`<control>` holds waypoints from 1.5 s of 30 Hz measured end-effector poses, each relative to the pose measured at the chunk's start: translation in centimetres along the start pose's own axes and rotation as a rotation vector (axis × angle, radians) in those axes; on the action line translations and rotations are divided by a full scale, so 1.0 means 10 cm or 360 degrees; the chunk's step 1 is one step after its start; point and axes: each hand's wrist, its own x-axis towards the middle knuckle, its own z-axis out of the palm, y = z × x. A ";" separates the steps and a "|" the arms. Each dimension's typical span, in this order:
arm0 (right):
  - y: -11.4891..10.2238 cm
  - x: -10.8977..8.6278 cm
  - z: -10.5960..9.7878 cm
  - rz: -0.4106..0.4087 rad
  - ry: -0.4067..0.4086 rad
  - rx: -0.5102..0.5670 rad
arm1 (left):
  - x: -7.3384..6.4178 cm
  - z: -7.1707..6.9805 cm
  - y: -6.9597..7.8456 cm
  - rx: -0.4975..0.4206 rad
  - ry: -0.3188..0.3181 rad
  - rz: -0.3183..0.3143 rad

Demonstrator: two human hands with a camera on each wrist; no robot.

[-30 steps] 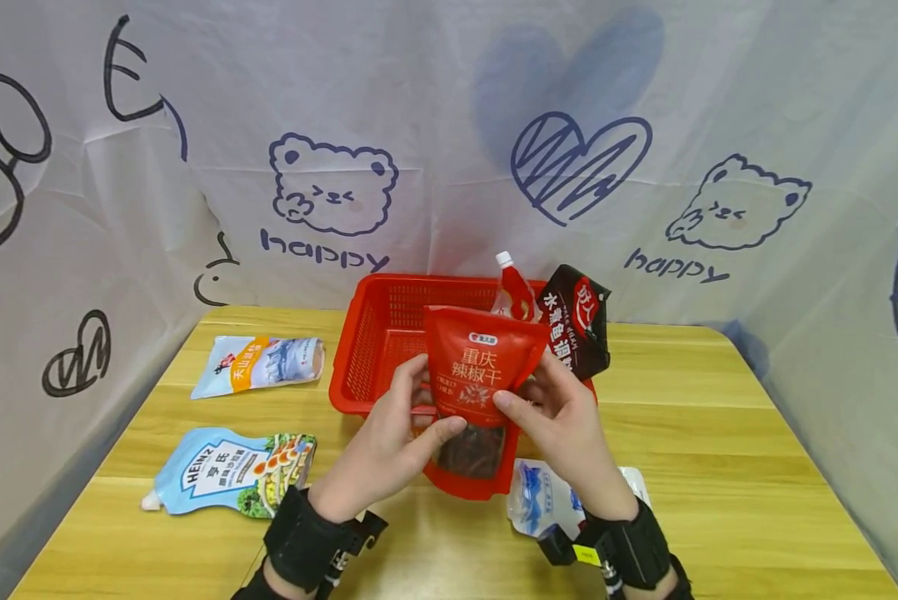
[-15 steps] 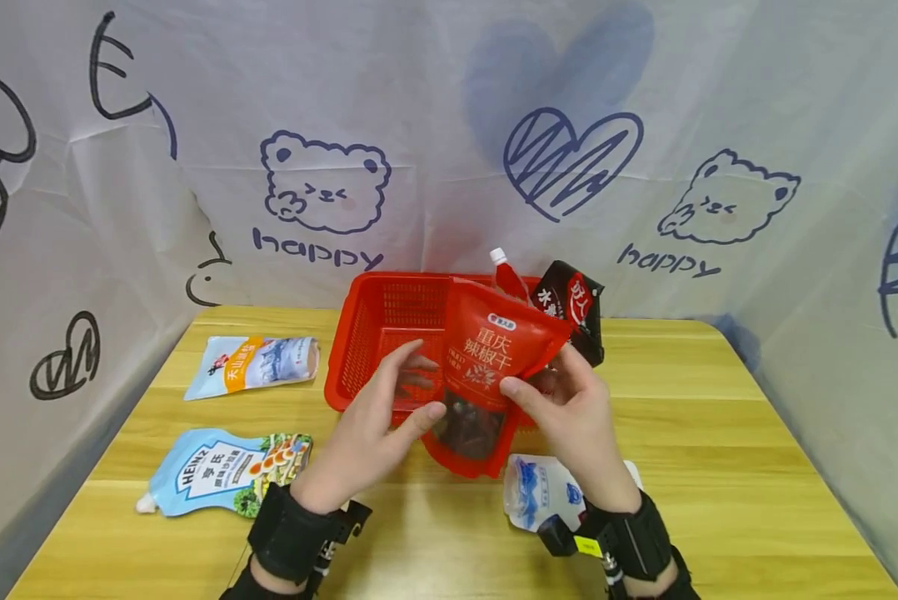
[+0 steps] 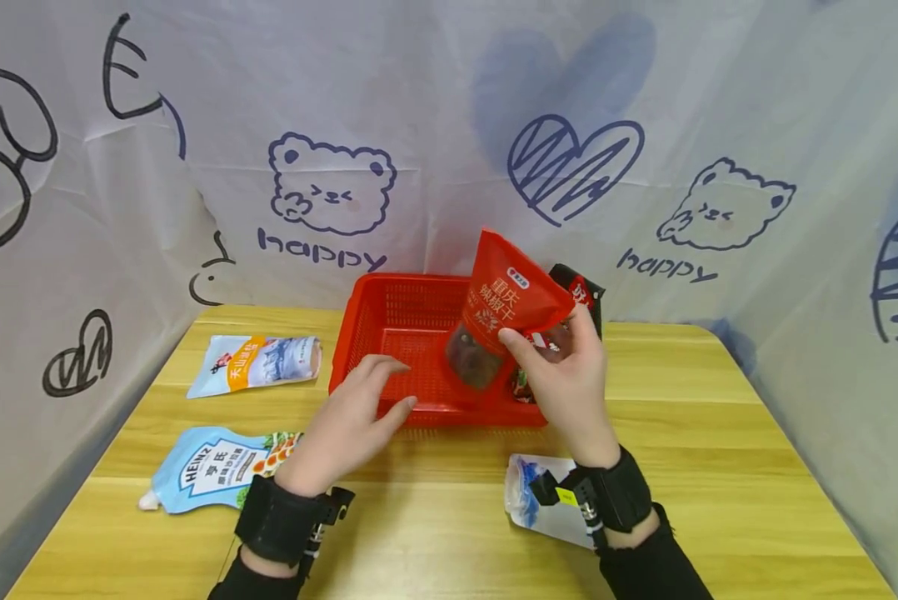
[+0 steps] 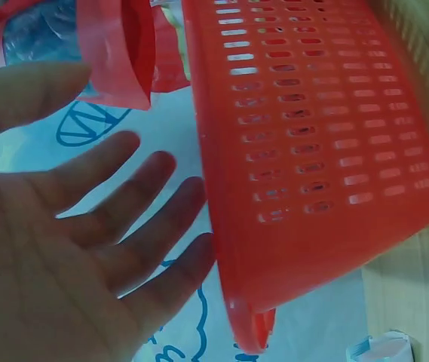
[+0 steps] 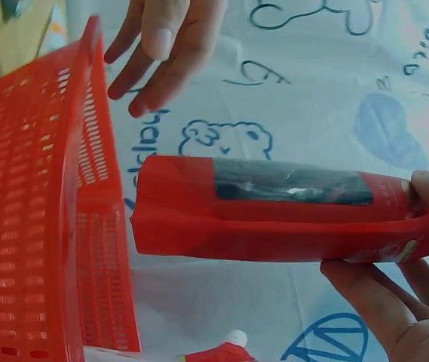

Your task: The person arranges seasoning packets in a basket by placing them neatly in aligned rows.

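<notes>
Lifted up and away from the person since a second ago, the red dried-chili pouch (image 3: 505,300) now hangs tilted above the red basket (image 3: 419,414) at centre. At lower left lies a Heinz pouch (image 3: 209,469), with a light-blue pouch (image 3: 254,364) beyond it. Near the basket's left front corner, the left hand (image 3: 346,427) has come off the pouch, fingers parted and holding nothing. The right hand (image 3: 571,396) alone pinches its right edge, so the placing seems unfinished. A black packet (image 3: 569,273) stands behind, upper right of centre; a white pouch (image 3: 557,521) lies lower right.
</notes>
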 end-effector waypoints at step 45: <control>0.77 0.06 0.70 -0.0180 0.0029 -0.1042 | 0.00 0.19 -0.04 0.0306 -0.0264 -0.0032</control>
